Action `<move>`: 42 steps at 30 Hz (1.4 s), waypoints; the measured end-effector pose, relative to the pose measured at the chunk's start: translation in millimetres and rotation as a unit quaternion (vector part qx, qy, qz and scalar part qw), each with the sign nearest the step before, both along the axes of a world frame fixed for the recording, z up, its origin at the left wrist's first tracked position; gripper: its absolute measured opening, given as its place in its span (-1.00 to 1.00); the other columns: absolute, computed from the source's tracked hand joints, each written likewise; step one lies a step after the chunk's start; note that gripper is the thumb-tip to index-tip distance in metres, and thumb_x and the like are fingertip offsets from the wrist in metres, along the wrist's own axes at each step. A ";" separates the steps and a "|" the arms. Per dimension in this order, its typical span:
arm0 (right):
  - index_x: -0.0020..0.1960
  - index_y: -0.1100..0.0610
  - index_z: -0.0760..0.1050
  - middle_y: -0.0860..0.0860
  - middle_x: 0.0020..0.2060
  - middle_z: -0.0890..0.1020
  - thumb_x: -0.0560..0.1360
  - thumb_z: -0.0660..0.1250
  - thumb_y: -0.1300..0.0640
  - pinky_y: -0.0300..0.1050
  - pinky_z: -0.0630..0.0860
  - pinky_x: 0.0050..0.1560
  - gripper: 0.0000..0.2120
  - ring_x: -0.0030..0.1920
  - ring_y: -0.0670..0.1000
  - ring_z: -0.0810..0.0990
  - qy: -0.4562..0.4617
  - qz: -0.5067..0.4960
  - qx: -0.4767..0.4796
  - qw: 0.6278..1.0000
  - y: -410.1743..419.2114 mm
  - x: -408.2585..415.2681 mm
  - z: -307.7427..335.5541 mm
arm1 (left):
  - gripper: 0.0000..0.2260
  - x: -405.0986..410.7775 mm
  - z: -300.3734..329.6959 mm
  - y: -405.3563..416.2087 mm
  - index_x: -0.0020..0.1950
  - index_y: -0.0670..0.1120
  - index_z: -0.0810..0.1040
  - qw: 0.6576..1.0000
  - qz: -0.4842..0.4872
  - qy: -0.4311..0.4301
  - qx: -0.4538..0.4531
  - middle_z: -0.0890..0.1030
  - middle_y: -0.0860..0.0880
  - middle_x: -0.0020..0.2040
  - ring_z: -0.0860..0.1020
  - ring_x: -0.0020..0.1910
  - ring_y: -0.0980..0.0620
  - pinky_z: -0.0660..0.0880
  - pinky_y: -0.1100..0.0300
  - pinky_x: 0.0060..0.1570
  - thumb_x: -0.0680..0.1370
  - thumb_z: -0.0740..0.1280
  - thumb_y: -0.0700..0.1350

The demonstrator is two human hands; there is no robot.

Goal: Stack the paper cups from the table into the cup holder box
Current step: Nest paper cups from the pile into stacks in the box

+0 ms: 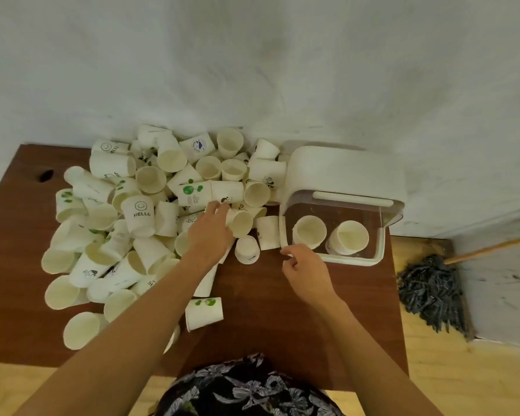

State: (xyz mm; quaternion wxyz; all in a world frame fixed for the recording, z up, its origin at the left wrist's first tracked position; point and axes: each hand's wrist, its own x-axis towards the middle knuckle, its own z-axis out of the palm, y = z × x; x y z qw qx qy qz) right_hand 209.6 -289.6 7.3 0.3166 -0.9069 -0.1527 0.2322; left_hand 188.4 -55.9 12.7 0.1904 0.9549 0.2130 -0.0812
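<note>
Where the pile of paper cups (138, 217) spreads over the left half of the tabletop (252, 319), I've got little free wood: cups run from the back edge by the wall (252, 70) down nearly to the front-left corner, most tipped on their sides, a few upright. Bare brown wood shows in the front-right area and along the far-left edge, w/ a dark knot hole (45, 175) near the back-left corner.

My left hand (212, 225) is spread, fingers laid over cups at the pile's right fringe; can't tell if it grips one. My right hand (305, 273) hangs loosely curled, fingers apart, holding nothing, just beside the front-left corner of the cup holder box (379, 244).

The box sits at the tabletop's right edge, back against the wall: white plastic frame, rounded corners, clear sides, smooth white lid (342, 172) flipped up behind. Inside, two upright cups, one left (309, 231), one right (350, 237), mouths up, side by side.

Cups are thin white paper, tapered, some w/ green prints or "HELLO" smileys. A grey string mop (433, 292) lies on the pale wood floor (433, 370) past the right edge.
</note>
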 end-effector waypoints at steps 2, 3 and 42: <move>0.30 0.01 0.49 -0.09 0.12 0.56 0.57 0.27 0.14 -0.24 0.47 0.02 -0.70 -0.02 -0.16 0.53 0.011 0.017 -0.013 1.000 14.8 -2.0 -5.2 | -0.58 -2.4 -3.9 13.2 0.41 -0.07 0.35 0.999 -0.015 0.031 -0.004 0.36 -0.05 0.37 0.51 0.14 -0.13 0.46 0.02 -0.03 0.56 0.27 -0.16; 0.30 0.01 0.48 -0.09 0.14 0.54 0.56 0.28 0.14 -0.23 0.47 0.03 -0.69 -0.01 -0.14 0.53 0.013 0.025 -0.020 0.999 21.5 -2.9 -8.6 | -0.62 -3.3 -6.2 18.1 0.38 -0.09 0.38 0.999 -0.022 0.037 -0.002 0.39 -0.06 0.33 0.52 0.10 -0.12 0.46 0.05 -0.05 0.56 0.27 -0.18; 0.12 0.03 0.57 -0.07 0.21 0.47 0.56 0.32 0.07 -0.08 0.46 0.00 -0.84 0.17 0.05 0.44 -0.024 0.110 -0.167 0.980 49.9 -25.5 -43.8 | -0.93 -75.7 4.2 -1.1 -0.03 -0.02 0.60 0.990 -0.048 -0.061 -0.120 0.55 0.08 -0.11 0.52 -0.15 0.05 0.47 0.11 -0.17 0.52 0.34 -0.10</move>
